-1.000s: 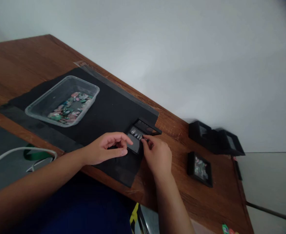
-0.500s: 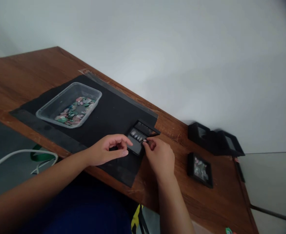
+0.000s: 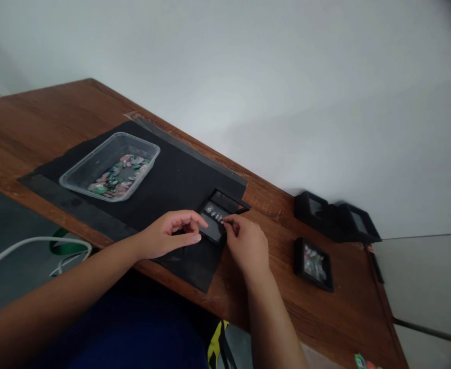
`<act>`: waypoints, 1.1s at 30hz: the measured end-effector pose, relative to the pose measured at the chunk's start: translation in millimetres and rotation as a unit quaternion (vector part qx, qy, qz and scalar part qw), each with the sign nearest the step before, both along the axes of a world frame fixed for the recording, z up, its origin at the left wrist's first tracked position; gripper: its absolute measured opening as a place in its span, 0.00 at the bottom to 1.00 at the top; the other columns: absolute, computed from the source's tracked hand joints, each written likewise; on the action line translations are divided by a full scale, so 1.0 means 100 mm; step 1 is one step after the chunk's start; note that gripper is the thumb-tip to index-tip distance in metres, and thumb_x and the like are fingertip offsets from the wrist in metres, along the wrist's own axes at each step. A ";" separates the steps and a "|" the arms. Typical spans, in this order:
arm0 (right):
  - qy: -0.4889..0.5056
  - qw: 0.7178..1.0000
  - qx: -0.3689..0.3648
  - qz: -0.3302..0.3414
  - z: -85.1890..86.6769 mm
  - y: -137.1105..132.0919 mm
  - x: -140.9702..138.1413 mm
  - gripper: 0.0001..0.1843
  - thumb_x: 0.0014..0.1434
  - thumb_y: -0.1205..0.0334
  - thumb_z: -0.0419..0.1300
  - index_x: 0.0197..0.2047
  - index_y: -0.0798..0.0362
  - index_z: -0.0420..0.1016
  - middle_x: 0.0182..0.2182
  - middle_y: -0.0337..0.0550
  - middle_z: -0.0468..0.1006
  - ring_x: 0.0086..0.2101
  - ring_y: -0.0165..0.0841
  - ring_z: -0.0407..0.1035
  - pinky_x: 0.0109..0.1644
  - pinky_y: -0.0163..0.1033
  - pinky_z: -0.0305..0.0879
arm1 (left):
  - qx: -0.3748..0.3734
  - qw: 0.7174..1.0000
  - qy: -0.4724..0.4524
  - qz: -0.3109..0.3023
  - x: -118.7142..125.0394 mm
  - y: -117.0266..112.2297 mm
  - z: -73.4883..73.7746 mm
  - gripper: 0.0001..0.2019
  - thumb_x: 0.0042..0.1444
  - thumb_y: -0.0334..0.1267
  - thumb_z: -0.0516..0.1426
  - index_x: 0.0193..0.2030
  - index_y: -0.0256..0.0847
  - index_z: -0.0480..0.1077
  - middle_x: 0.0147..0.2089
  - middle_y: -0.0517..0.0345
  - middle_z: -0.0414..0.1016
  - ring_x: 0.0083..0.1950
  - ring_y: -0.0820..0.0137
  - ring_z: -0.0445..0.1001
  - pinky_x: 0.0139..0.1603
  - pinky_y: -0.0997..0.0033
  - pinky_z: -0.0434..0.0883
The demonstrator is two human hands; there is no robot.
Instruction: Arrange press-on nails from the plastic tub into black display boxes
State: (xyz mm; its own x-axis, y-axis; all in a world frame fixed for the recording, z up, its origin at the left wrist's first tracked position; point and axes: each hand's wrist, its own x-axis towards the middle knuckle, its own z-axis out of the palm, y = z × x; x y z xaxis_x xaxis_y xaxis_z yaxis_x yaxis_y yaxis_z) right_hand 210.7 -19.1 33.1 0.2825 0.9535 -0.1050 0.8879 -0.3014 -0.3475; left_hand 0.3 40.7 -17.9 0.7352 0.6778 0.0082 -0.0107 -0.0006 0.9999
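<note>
A small black hinged case (image 3: 212, 229) lies with its lid (image 3: 225, 200) raised at the back edge of the black mat. Several small pale pieces (image 3: 214, 212) sit in a row along its upper part. Between thumb and index finger, my right hand (image 3: 248, 243) pinches a small pale stone (image 3: 222, 222) over the right end of that row. The stone is mostly hidden by the fingertips. My left hand (image 3: 173, 233) hovers by the case's left edge, thumb and index finger apart, holding nothing.
On the black mat (image 3: 171, 179) stands a clear plastic tub (image 3: 74, 179) of pink, green and white stones. To the right on the wooden table (image 3: 275, 220) are a black-framed box (image 3: 313, 264) of similar stones and two black cases (image 3: 312, 212) (image 3: 358, 223) against the wall.
My right hand has moved slightly left, bringing the pinched stone over the row's right end. My left hand keeps nearly the same place and pose. The view has shifted a little.
</note>
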 end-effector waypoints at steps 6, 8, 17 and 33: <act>-0.011 1.000 0.005 0.008 0.00 0.01 0.01 0.12 0.64 0.64 0.58 0.45 0.42 0.82 0.32 0.36 0.82 0.31 0.32 0.72 0.32 0.35 0.52 | -0.002 1.000 -0.004 0.001 0.00 0.00 0.01 0.13 0.62 0.43 0.61 0.50 0.38 0.74 0.35 0.60 0.72 0.36 0.73 0.71 0.41 0.73 0.67; -0.019 1.000 0.013 0.005 0.00 0.01 0.02 0.12 0.65 0.64 0.57 0.45 0.42 0.82 0.32 0.36 0.82 0.31 0.32 0.72 0.32 0.35 0.52 | -0.005 1.000 -0.007 -0.001 0.00 0.00 0.00 0.13 0.62 0.42 0.62 0.50 0.38 0.74 0.35 0.60 0.72 0.37 0.73 0.71 0.42 0.74 0.67; -0.032 0.998 0.012 -0.048 0.05 -0.02 -0.06 0.11 0.66 0.56 0.57 0.41 0.44 0.82 0.30 0.39 0.82 0.31 0.35 0.74 0.31 0.36 0.52 | -0.013 1.000 0.000 -0.001 0.01 0.01 0.00 0.13 0.62 0.42 0.61 0.50 0.38 0.74 0.35 0.60 0.71 0.36 0.73 0.70 0.41 0.73 0.67; -0.063 0.998 -0.005 -0.029 0.03 0.00 -0.08 0.10 0.64 0.52 0.61 0.42 0.40 0.85 0.32 0.39 0.84 0.33 0.38 0.77 0.31 0.37 0.54 | 0.048 0.999 0.004 0.015 -0.01 -0.01 0.00 0.11 0.63 0.41 0.60 0.49 0.38 0.74 0.35 0.59 0.74 0.37 0.72 0.73 0.43 0.72 0.70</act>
State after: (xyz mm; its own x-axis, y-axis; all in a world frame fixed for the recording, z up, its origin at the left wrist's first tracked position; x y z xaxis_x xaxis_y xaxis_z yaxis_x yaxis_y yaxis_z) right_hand 202.7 -18.8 35.9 0.3489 0.9342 -0.0746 0.9055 -0.3566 -0.2301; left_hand -0.3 39.4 -17.5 0.7143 0.6965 0.0681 -0.0004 -0.0970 0.9953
